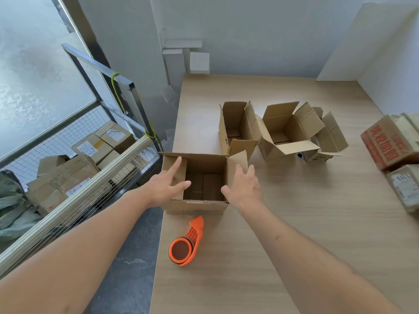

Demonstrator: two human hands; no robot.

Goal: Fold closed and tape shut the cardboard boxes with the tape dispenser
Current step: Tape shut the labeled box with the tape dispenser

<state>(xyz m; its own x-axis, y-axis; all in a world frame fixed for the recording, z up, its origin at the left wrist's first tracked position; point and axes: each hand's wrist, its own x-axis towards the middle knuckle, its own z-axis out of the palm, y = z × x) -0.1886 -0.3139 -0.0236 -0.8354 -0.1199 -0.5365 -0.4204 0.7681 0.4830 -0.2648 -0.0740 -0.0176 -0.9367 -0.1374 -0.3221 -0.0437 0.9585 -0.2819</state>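
An open cardboard box [199, 206] stands at the table's left edge, close to me. My left hand [166, 185] lies with straight fingers on its left flap, which is folded partly inward. My right hand [243, 185] is spread open against the upright right flap. An orange tape dispenser [187, 243] lies on the table just in front of that box, untouched. Two more open boxes stand farther back: a tall narrow one [238, 130] and a wider one [292, 132] with its flaps splayed out.
The wooden table [294, 223] runs right and back to a white wall. A red-printed carton [390, 143] and a taped parcel [405, 189] sit at its right edge. Left of the table stands a wire cage cart [86, 168] full of boxes.
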